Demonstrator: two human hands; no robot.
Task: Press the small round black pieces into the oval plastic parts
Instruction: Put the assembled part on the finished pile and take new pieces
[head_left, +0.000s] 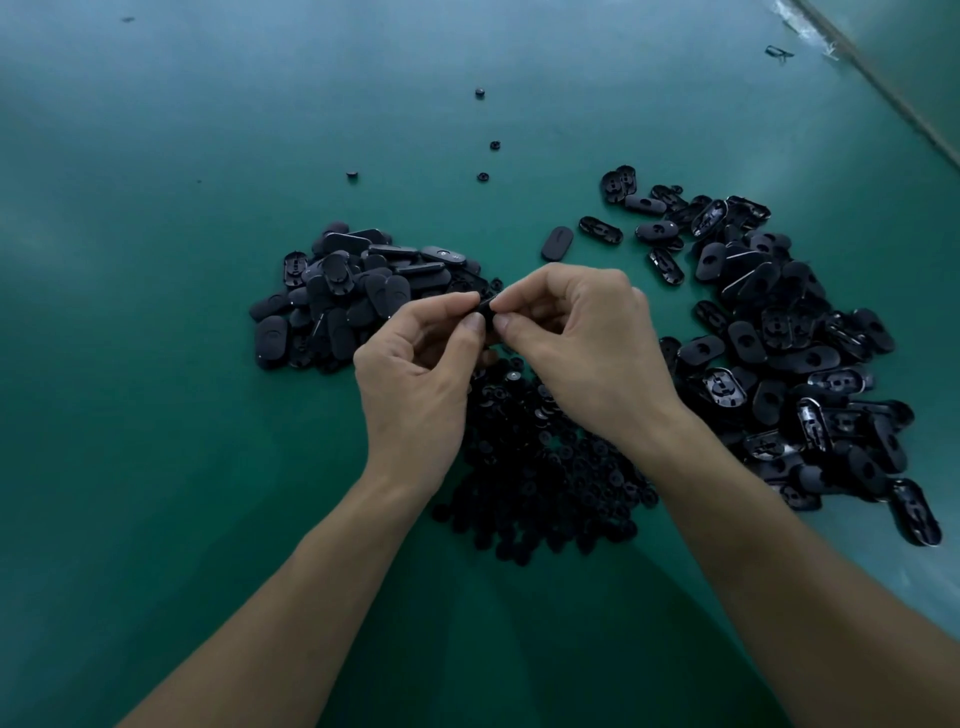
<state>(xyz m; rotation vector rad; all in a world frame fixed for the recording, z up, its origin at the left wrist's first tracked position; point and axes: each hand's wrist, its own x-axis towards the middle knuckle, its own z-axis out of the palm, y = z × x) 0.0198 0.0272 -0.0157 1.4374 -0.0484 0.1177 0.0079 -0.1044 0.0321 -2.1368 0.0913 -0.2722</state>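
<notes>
My left hand (421, 353) and my right hand (582, 332) meet above the green table, fingertips pinching one black oval plastic part (485, 312) between them. The part is mostly hidden by my fingers. Below my hands lies a heap of small round black pieces (540, 467). A pile of oval parts (343, 291) sits to the left, and a larger, looser pile of oval parts (789, 343) spreads out on the right, several showing their hollow undersides.
The green table surface (156, 260) stretches all around. A few stray round pieces (483, 176) lie farther back, and a lone oval part (557, 243) sits between the piles. The table's edge (883, 88) runs diagonally at the top right.
</notes>
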